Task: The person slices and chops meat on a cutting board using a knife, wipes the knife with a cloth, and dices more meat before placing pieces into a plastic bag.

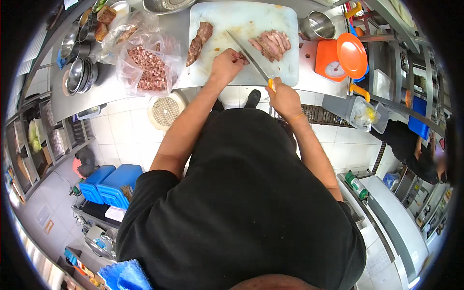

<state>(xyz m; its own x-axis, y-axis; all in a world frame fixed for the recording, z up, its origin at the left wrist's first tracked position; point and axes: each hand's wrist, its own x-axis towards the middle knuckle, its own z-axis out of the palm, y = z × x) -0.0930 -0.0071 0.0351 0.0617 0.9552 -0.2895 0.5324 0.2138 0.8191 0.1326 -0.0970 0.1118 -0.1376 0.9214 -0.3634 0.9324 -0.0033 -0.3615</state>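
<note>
A white cutting board [217,17] lies on the metal counter. My right hand [285,100] is wrapped round the yellow handle of a knife [251,58], whose blade points up and left across the board. Just left of the blade, my left hand [227,66] has its fingers closed on a small piece of meat [243,58]. Sliced meat [271,45] lies fanned out right of the blade. A long browned piece of meat [199,42] rests near the board's left edge. Further left, a clear plastic bag [150,65] holds diced meat.
An orange scale [331,60] and a metal pot [320,25] stand right of the board. Stacked metal bowls [81,76] are at the counter's left end. A perforated stool [166,112] stands below the counter. Another person [411,150] is at far right.
</note>
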